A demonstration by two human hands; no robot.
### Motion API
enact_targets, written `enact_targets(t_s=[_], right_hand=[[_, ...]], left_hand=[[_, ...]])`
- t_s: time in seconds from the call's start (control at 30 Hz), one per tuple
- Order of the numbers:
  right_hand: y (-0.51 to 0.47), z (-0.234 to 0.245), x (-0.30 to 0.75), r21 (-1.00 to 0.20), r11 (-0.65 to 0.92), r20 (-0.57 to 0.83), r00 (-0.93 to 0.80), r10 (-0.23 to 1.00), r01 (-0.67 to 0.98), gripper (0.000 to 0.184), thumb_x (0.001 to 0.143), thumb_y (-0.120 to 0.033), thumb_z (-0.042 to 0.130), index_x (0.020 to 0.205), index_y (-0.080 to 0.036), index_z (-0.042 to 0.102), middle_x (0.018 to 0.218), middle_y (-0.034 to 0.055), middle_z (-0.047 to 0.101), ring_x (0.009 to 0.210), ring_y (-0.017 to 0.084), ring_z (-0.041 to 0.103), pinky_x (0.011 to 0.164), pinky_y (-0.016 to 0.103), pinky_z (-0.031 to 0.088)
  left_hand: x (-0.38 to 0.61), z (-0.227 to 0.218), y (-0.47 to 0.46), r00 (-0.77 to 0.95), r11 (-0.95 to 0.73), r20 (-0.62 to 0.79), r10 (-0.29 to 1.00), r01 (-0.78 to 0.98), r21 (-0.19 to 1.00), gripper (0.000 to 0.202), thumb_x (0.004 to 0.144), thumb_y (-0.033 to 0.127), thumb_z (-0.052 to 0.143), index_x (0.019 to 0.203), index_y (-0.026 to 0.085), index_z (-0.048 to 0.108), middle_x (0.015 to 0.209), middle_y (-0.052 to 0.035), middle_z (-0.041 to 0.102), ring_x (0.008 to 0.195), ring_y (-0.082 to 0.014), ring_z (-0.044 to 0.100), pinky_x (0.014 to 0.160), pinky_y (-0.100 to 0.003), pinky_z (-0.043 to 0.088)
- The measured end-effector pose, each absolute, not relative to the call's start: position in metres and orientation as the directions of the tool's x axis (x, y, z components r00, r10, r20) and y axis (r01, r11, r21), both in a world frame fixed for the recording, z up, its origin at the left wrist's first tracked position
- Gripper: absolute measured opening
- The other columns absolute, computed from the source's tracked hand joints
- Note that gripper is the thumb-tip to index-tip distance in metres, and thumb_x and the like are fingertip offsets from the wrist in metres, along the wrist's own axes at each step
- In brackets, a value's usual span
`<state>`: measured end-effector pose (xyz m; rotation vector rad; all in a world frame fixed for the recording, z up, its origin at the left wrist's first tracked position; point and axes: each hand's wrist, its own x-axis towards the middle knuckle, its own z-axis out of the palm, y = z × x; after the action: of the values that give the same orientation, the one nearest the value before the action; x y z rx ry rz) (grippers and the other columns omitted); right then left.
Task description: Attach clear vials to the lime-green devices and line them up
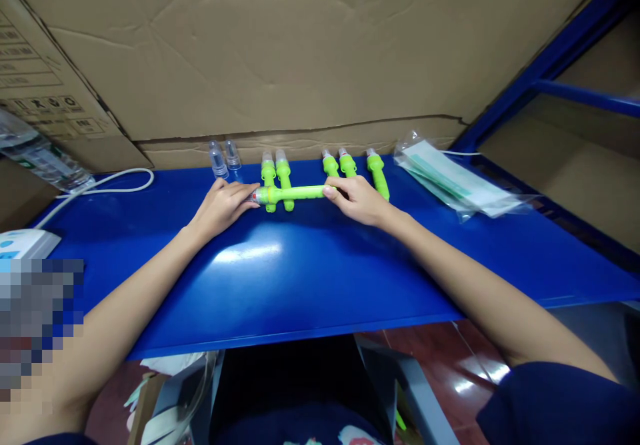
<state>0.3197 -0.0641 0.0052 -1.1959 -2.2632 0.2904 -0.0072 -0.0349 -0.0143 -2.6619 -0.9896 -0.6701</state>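
Head view: a green tube (293,194) is held sideways at the frame's centre, above the blue table (300,278). Its capped left end is touched by the left hand (223,205), fingers loosely extended; its right end is pinched by the right hand (357,198). Two upright tubes (277,168) are crossed behind it.

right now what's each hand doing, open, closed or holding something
Left hand: fingertips on the capped end of the crosswise green tube.
Right hand: closed on that tube's other end.
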Motion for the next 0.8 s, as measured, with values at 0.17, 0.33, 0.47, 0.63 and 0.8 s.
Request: enact_targets(t_s=[0.17,0.33,0.47,0.63,0.8], right_hand=[[-0.064,0.004,0.315,-0.645,0.507,0.272,-0.448,0.852,0.572,0.064,0.093,-0.078,0.026,0.062,-0.024,0.038,0.054,0.0028,0.047,0.049,0.016,0.043,0.049,0.034,0.036],[-0.057,0.0,0.317,-0.911,0.228,0.042,-0.473,0.88,0.343,0.056,0.097,-0.069,0.031,0.061,-0.026,0.039,0.048,-0.0045,0.028,0.039,0.01,0.02,0.036,0.029,0.02],[-0.055,-0.001,0.319,-0.904,0.279,0.15,-0.371,0.916,0.324,0.053,0.096,-0.068,0.038,0.066,-0.025,0.044,0.051,-0.0019,0.039,0.038,0.01,0.029,0.035,0.03,0.026],[-0.061,0.002,0.314,-0.761,0.459,0.408,-0.211,0.888,0.458,0.048,0.092,-0.07,0.049,0.109,-0.026,0.051,0.08,0.004,0.061,0.054,0.016,0.053,0.051,0.035,0.05],[-0.063,0.006,0.317,-0.45,0.606,0.547,-0.333,0.768,0.656,0.036,0.096,-0.057,0.05,0.112,-0.025,0.054,0.094,0.0086,0.062,0.075,0.023,0.061,0.074,0.044,0.054]], left_hand=[[-0.008,-0.014,-0.037,0.648,-0.739,0.558,0.518,0.668,-0.09,0.052,0.102,0.055,0.041,0.13,0.018,0.064,0.118,-0.0157,0.075,0.105,-0.029,0.072,0.081,-0.04,0.042],[-0.003,-0.007,-0.045,0.596,-0.683,0.629,0.499,0.717,-0.138,0.041,0.103,0.044,0.044,0.131,0.021,0.064,0.117,-0.0125,0.076,0.103,-0.028,0.072,0.08,-0.041,0.041],[0.003,-0.006,-0.048,0.61,-0.703,0.607,0.51,0.702,-0.114,0.046,0.102,0.05,0.045,0.132,0.02,0.064,0.117,-0.0139,0.075,0.101,-0.028,0.072,0.082,-0.042,0.042],[0.007,-0.008,-0.047,0.61,-0.698,0.604,0.514,0.706,-0.119,0.05,0.102,0.053,0.043,0.129,0.016,0.064,0.113,-0.0145,0.076,0.096,-0.0273,0.072,0.078,-0.039,0.042],[0.001,-0.008,-0.043,0.616,-0.707,0.584,0.528,0.7,-0.099,0.052,0.101,0.053,0.043,0.129,0.014,0.063,0.112,-0.0154,0.076,0.099,-0.0281,0.072,0.079,-0.038,0.044]])
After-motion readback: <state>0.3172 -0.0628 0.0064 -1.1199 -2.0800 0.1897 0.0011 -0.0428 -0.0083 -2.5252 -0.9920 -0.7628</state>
